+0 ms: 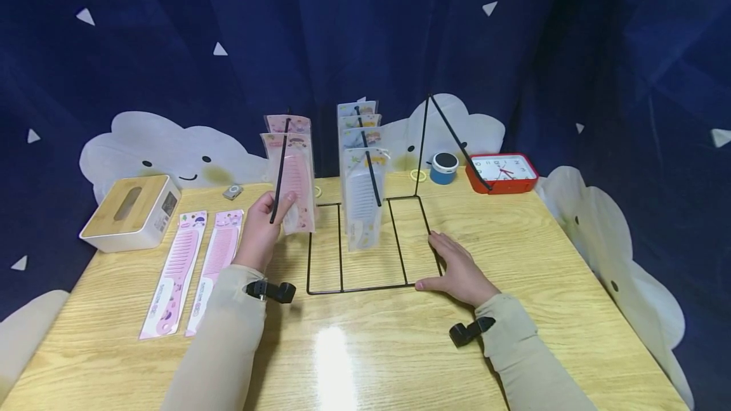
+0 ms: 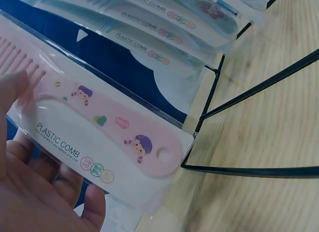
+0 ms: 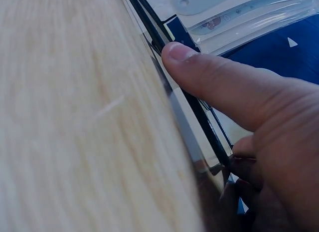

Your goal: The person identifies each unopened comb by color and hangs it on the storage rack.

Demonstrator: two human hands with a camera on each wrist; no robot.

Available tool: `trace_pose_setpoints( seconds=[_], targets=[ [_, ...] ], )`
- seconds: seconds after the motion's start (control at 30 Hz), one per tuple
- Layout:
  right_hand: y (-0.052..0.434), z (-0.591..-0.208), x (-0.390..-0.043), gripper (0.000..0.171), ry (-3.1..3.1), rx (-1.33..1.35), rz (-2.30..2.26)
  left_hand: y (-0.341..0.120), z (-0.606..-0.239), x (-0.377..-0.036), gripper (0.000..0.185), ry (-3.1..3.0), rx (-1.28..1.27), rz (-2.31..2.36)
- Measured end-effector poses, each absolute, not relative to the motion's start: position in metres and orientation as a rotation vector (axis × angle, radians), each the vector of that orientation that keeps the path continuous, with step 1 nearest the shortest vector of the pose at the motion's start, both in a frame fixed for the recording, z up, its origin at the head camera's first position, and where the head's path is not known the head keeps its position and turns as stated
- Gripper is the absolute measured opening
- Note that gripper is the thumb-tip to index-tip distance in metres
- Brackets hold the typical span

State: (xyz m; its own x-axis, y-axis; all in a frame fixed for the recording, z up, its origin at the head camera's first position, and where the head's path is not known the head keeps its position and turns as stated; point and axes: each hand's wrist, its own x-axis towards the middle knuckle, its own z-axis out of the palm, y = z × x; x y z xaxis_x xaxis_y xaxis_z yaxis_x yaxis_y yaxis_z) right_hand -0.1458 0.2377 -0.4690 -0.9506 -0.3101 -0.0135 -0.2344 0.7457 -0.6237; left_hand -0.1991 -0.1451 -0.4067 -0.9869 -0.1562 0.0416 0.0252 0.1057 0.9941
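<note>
My left hand point(image 1: 262, 232) pinches a packaged pink plastic comb point(image 1: 296, 186), thumb in front and fingers behind. That pack hangs on the left arm of a black wire rack point(image 1: 360, 288), with another pink pack point(image 1: 280, 123) behind it. Close up in the left wrist view, the held comb point(image 2: 114, 122) shows its printed handle. My right hand point(image 1: 459, 274) holds the front right corner of the rack, its thumb point(image 3: 199, 70) along the front wire and its fingers at the side wire. Several blue comb packs point(image 1: 362, 208) hang on the middle arm.
Two pink comb packs point(image 1: 174, 274) point(image 1: 214, 265) lie at left, near a tissue box point(image 1: 162, 217) and a small clip-like gadget point(image 1: 233, 191). A blue speaker point(image 1: 443, 174), a yellow ring point(image 1: 419, 176) and a red clock point(image 1: 505, 188) stand behind the rack's right side. The right arm point(image 1: 459, 141) slants upward.
</note>
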Motion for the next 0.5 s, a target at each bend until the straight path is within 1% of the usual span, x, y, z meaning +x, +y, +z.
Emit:
trace_pose_setpoints(
  seconds=[0.23,0.5],
  targets=[
    [0.237,-0.468,-0.146,0.113,2.830,-0.443,-0.984,-0.148,-0.406,-0.201,0.037,-2.268,0.137,-1.980],
    [0.238,-0.469,-0.145,0.113,2.824,-0.435,-0.985,-0.164,-0.416,-0.197,0.034,-2.251,0.172,-1.953]
  ],
)
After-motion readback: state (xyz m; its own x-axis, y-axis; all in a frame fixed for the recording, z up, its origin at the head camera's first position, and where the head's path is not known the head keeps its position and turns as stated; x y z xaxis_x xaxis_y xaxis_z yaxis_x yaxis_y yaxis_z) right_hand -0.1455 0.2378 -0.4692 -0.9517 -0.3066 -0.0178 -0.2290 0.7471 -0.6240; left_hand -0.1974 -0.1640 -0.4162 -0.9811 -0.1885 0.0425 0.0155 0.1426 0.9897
